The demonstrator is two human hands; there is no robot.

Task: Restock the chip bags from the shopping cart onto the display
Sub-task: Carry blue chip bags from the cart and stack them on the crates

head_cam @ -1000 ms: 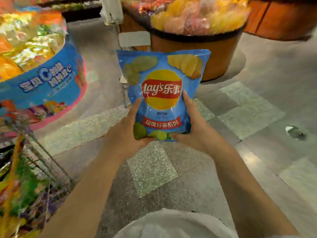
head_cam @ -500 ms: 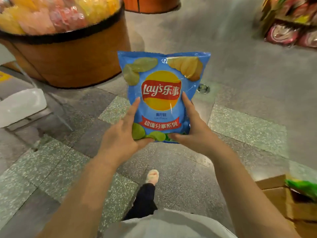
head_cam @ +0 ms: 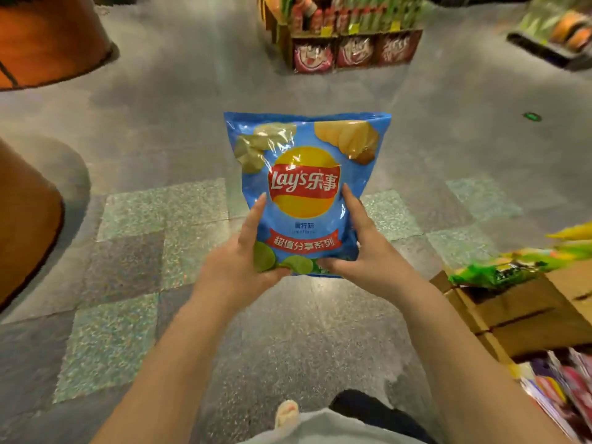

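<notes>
I hold a blue Lay's chip bag [head_cam: 306, 161] upright in front of me at the middle of the view, its printed front facing me. My left hand [head_cam: 240, 261] grips its lower left corner. My right hand [head_cam: 365, 251] grips its lower right side, thumb across the bottom edge. A display of stacked cardboard boxes [head_cam: 525, 312] with green and yellow snack bags [head_cam: 499, 267] on top stands at my right. The shopping cart is out of view.
Orange wooden barrel bins stand at the left edge [head_cam: 25, 219] and the top left [head_cam: 48, 43]. A shelf stand of red and green packages [head_cam: 349, 36] is ahead across the tiled floor. Colourful packs [head_cam: 563, 392] lie low at the right. My foot [head_cam: 286, 415] shows below.
My view has swung to the right: the cart and barrel bins slid off to the left and the box display came in at the right. Both hands keep the same hold on the bag.
</notes>
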